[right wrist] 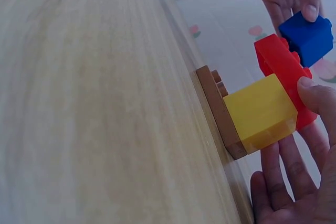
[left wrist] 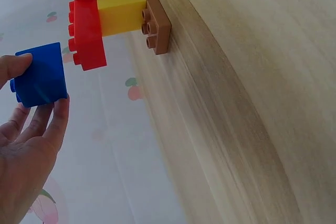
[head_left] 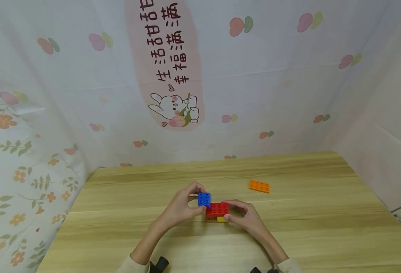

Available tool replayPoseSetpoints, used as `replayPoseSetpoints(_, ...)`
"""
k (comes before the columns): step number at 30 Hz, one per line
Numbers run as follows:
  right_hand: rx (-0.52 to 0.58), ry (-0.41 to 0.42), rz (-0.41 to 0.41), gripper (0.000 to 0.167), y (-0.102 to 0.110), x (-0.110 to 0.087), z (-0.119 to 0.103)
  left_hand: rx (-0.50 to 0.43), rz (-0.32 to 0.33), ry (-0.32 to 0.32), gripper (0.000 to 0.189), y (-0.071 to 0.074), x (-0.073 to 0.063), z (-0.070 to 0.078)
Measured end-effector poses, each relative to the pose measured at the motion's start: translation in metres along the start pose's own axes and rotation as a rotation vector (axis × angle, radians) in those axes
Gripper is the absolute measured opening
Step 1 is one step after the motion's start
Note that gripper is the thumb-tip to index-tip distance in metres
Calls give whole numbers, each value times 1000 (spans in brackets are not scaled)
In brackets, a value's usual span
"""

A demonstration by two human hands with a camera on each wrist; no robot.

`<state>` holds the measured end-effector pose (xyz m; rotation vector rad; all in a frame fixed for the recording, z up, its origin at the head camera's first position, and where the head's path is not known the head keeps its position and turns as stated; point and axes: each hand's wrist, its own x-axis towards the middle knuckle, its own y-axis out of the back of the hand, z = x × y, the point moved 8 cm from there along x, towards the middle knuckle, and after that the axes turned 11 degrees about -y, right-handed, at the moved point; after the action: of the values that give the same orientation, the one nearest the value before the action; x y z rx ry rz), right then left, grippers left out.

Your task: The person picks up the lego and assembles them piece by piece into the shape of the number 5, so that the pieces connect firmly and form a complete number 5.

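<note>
Between thumb and fingers, my left hand (head_left: pixel 181 206) pinches a blue square toy brick (head_left: pixel 204 200). The blue brick is just above the left end of a red brick (head_left: pixel 217 209); the left wrist view shows a gap between them. The red brick tops a small stack, sitting on a yellow brick (left wrist: pixel 121 8) and overhanging it to the left. Under the yellow brick lies a brown studded plate (left wrist: pixel 157 19), flat on the table, with bare studs below the overhang. My right hand (head_left: pixel 246 217) grips the right end of the red brick with thumb and fingers.
An orange studded plate (head_left: pixel 259 186) lies on the wooden table (head_left: pixel 118 204), behind and right of the stack. A printed white cloth (head_left: pixel 272 94) hangs along the table's back edge, with more cloth at the sides.
</note>
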<state>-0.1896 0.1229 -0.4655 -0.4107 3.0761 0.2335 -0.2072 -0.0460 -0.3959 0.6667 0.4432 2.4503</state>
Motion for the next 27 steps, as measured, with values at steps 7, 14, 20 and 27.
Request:
replayPoseSetpoints(7, 12, -1, -3, 36, 1, 0, -1, 3, -1, 27, 35, -2, -2, -2)
replayPoseSetpoints(14, 14, 3, -6, 36, 1, -1, -1, -18, -5, 46, 35, -4, -3, -3)
replayPoseSetpoints(20, 14, -4, -1, 36, 1, -1, -1, -23, -17, 64, 35, -7, -3, -3)
replayPoseSetpoints(27, 16, -18, -3, 36, 0, 0, 0, -23, -26, 56, 32, -6, -1, 21)
